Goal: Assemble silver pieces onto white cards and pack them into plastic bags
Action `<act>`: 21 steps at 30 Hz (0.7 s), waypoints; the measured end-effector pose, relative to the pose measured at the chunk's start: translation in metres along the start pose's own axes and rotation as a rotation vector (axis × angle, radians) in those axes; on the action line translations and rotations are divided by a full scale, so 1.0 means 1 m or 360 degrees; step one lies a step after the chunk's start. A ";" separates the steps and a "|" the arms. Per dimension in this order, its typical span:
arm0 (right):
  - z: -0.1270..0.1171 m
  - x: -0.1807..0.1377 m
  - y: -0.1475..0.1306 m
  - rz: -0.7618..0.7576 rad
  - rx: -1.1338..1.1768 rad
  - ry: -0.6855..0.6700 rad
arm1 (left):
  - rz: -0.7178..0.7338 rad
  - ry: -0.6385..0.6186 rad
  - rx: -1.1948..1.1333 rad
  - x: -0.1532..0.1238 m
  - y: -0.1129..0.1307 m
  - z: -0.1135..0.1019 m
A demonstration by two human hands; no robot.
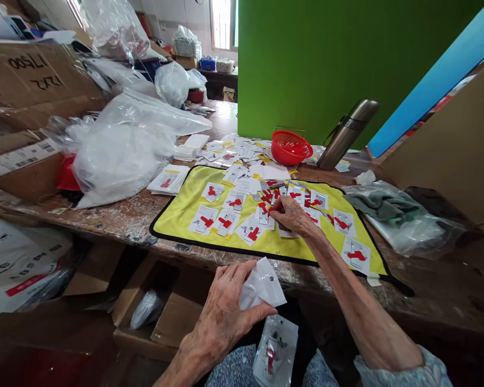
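Observation:
My left hand [221, 312] is near my lap, below the table edge, its fingers closed on a small clear plastic bag [262, 284]. My right hand [291, 214] reaches onto the yellow mat [177, 215], fingers pinched on a small red piece [271, 208] among several white cards with red parts [226, 221]. More filled clear packets [275, 349] lie on my lap.
A red basket [291, 147] and a tilted steel flask [346, 134] stand behind the mat before a green board [326, 59]. Heaped plastic bags [121, 145] and cardboard boxes [28, 80] fill the left. A bagged grey cloth [391, 207] lies right. Open boxes [161, 312] sit under the table.

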State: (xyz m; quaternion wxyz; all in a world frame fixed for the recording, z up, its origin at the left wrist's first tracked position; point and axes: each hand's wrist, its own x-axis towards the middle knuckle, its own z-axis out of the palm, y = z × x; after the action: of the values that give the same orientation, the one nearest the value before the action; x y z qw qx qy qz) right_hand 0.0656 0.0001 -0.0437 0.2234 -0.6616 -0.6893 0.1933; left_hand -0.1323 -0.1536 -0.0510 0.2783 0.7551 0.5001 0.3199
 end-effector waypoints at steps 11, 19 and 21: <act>-0.015 -0.002 0.002 0.0037 0.0621 -0.0006 | -0.0034 -0.0045 0.0013 -0.002 -0.001 -0.002; -0.035 -0.029 0.013 -0.0035 0.0276 -0.0187 | -0.0035 -0.0077 -0.0017 -0.002 0.000 0.002; -0.027 -0.038 0.013 -0.0026 -0.0028 0.0035 | -0.0027 -0.0069 -0.0023 -0.002 0.000 0.003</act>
State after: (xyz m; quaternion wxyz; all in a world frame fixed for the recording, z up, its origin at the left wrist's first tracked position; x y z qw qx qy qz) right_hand 0.0919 -0.0380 -0.0307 0.2267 -0.6599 -0.6939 0.1780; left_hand -0.1305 -0.1559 -0.0531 0.2971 0.7556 0.4980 0.3046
